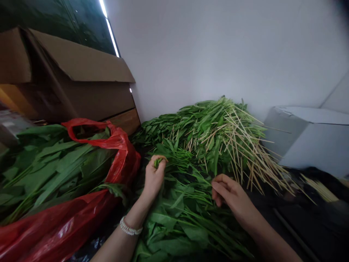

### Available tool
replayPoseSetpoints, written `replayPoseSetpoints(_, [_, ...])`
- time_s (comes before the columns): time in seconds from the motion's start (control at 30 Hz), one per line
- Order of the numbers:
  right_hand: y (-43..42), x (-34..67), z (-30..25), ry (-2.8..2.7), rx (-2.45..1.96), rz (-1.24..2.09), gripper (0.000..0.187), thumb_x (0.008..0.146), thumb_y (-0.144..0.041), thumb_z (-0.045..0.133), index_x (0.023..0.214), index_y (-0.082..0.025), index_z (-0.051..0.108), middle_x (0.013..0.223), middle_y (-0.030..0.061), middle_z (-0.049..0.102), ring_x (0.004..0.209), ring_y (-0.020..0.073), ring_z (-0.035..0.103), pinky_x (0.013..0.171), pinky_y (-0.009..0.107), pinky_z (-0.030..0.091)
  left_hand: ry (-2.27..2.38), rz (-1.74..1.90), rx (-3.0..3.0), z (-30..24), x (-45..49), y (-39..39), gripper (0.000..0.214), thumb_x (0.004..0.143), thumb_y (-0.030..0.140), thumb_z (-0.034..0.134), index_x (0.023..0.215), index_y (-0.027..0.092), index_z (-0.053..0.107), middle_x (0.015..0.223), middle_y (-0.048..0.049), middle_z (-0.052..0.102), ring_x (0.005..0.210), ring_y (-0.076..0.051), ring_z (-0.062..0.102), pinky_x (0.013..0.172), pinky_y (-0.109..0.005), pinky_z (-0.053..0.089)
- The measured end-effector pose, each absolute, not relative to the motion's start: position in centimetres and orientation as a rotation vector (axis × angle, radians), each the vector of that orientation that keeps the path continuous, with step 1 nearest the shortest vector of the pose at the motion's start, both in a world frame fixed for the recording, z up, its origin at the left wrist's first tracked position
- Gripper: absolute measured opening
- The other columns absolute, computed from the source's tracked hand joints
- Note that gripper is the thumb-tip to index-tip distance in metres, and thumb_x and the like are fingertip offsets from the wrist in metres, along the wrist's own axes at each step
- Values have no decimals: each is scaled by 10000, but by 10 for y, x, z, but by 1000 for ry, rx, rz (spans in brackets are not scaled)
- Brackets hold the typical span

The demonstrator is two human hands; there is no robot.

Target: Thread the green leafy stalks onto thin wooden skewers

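Note:
My left hand (pixel 155 170) is closed in a fist around green stems (pixel 156 163), whose cut ends show between thumb and fingers. A white beaded bracelet (pixel 129 227) circles that wrist. To its right, my right hand (pixel 227 191) has thumb and forefinger pinched at the tip of a slim green stalk (pixel 203 179). Beneath both hands spreads a loose heap of long-stemmed leafy greens (pixel 174 218). Just beyond lies a larger pile of leaves (pixel 196 116) with many thin wooden sticks (pixel 245 149) poking out toward the right.
On the left, a red plastic bag (pixel 124 160) bulges with big green leaves (pixel 62 163). Behind it stands an open cardboard box (pixel 92 96). A white box (pixel 319 140) sits at the right against the pale wall (pixel 218 47). More pale sticks (pixel 320 187) lie on dark material below it.

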State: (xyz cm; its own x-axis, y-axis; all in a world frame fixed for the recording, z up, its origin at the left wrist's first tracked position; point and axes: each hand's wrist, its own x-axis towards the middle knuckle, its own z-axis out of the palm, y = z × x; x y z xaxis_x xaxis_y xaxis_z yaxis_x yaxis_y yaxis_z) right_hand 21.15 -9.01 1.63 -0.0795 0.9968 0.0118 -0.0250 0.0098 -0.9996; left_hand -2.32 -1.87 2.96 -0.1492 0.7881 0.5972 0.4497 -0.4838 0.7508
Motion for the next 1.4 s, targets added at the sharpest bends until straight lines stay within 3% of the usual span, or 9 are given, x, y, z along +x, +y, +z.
replayPoseSetpoints(0.07, [-90, 211, 17, -1255, -1159, 1265, 318, 796, -494, 624, 751, -198, 516, 553, -44, 599, 419, 88, 506, 455, 226, 382, 1352, 1673, 1835, 31, -25, -18, 170, 876, 224, 461, 757, 172, 572, 790, -14, 570, 800, -154, 547, 765, -254, 421])
replayPoseSetpoints(0.17, [-91, 207, 19, -1258, -1182, 1261, 338, 782, -517, 627, 740, -202, 511, 548, -43, 600, 413, 91, 508, 450, 228, 380, 1269, 1524, 1910, 30, -20, -28, 182, 929, 253, 434, 833, 182, 571, 732, 9, 574, 697, -131, 536, 680, -230, 420])
replayPoseSetpoints(0.33, [-92, 202, 19, -1281, -1185, 1263, 350, 773, -534, 618, 733, -206, 504, 547, -43, 595, 406, 94, 507, 445, 232, 380, 1045, 1143, 2363, 27, -7, -44, 131, 902, 268, 568, 939, 185, 662, 851, -26, 675, 784, -145, 611, 738, -235, 440])
replayPoseSetpoints(0.47, [-93, 200, 18, -1317, -1176, 1275, 329, 789, -516, 599, 740, -207, 496, 548, -47, 590, 410, 97, 515, 451, 234, 388, 1024, 956, 2638, 20, -4, -46, 199, 931, 297, 538, 1049, 207, 670, 853, -36, 684, 760, -151, 617, 699, -244, 436])
replayPoseSetpoints(0.67, [-94, 198, 17, -1366, -1155, 1278, 290, 822, -477, 569, 761, -205, 490, 567, -45, 593, 432, 96, 527, 466, 233, 401, 972, 803, 2897, 15, -3, -46, 187, 934, 276, 520, 1049, 195, 644, 828, -37, 667, 762, -171, 606, 704, -272, 428])
replayPoseSetpoints(0.87, [-94, 198, 17, -1340, -1139, 1294, 289, 807, -475, 589, 832, -197, 515, 563, -50, 593, 425, 99, 524, 462, 235, 406, 1028, 965, 2910, 18, -2, -49, 93, 856, 225, 589, 899, 186, 661, 706, -19, 637, 665, -164, 583, 647, -275, 399])
replayPoseSetpoints(1.07, [-94, 191, 20, -1328, -1088, 1302, 277, 811, -463, 586, 846, -196, 518, 577, -37, 615, 421, 103, 531, 458, 236, 408, 1116, 1270, 2364, 21, 8, -53, 136, 778, 106, 550, 780, 163, 673, 656, -13, 629, 606, -128, 566, 600, -225, 405])
replayPoseSetpoints(1.27, [-94, 189, 15, -1405, -1131, 1193, 265, 840, -436, 550, 752, -185, 543, 690, 3, 614, 424, 88, 533, 440, 238, 389, 1214, 1371, 1833, 19, 4, -41, 111, 709, 181, 547, 684, 152, 652, 623, -2, 605, 575, -127, 532, 564, -222, 402])
replayPoseSetpoints(1.4, [-94, 198, 6, -1370, -1142, 1103, 214, 855, -413, 535, 861, -200, 520, 625, -31, 580, 442, 110, 533, 461, 245, 406, 1389, 1626, 1568, 26, -16, -22, 165, 759, 258, 519, 692, 162, 635, 621, 10, 570, 589, -128, 508, 578, -228, 403])
